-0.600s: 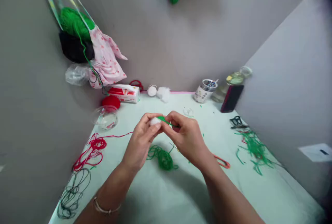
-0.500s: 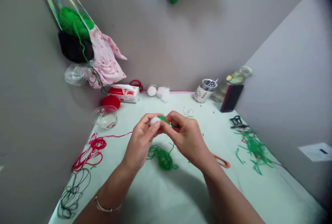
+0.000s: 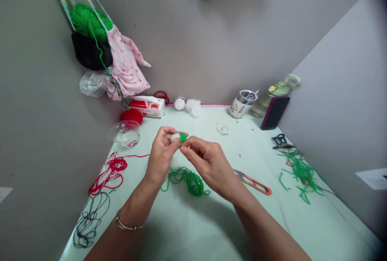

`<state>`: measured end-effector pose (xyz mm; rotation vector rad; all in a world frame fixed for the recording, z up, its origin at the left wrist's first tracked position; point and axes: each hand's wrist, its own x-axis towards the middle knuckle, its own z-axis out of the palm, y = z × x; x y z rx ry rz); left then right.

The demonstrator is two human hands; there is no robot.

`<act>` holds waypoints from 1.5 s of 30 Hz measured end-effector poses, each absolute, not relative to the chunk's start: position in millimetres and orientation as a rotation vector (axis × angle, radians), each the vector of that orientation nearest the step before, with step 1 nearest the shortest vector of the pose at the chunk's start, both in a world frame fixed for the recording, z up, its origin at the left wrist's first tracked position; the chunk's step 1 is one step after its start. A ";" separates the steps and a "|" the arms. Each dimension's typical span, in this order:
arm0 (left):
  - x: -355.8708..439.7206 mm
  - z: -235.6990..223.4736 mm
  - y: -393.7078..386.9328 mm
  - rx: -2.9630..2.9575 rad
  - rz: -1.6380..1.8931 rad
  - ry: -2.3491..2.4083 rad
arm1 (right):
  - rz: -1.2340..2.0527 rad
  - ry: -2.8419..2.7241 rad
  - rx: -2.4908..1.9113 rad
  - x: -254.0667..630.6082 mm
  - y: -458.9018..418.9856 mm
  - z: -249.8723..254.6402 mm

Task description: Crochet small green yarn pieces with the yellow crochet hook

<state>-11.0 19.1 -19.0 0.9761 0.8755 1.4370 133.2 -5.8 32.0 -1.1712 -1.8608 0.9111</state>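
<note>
Over the middle of the table, my left hand [image 3: 159, 158] is closed on a small green crochet piece [image 3: 183, 137]. White stuffing [image 3: 174, 136] bulges from the piece's left side, between thumb and fingers. My right hand [image 3: 213, 166] meets the piece from the right, thumb and forefinger pinched at its lower edge. Whatever lies in that pinch is too small to make out. Below the hands lies a loose tangle of green yarn [image 3: 195, 183]. Orange-handled thread snips [image 3: 256, 185] rest right of my right wrist.
Red yarn [image 3: 116, 166] and dark cord [image 3: 89, 224] lie along the left edge, near a clear plastic bowl [image 3: 128, 135]. Green yarn scraps [image 3: 302, 172] are heaped at the right. Along the back stand a tissue pack [image 3: 148, 106], a pen tub [image 3: 242, 104] and a phone [image 3: 275, 112].
Both hands have shifted slightly left, and the right fingertips now sit lower on the crochet piece, showing more of its green. The camera view has tilted a little, uncovering the snips' blades.
</note>
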 end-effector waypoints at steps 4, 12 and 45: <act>-12.6 -10.9 14.6 1.036 1.460 0.894 | 0.793 -1.786 -0.992 143.8 -0.5 35.9; -6.9 -5.2 8.1 1.183 1.546 0.900 | 1.128 -1.481 -1.005 148.5 4.1 33.8; -7.8 0.8 3.6 1.240 1.590 0.878 | 0.983 -1.810 -1.191 139.7 -6.1 38.5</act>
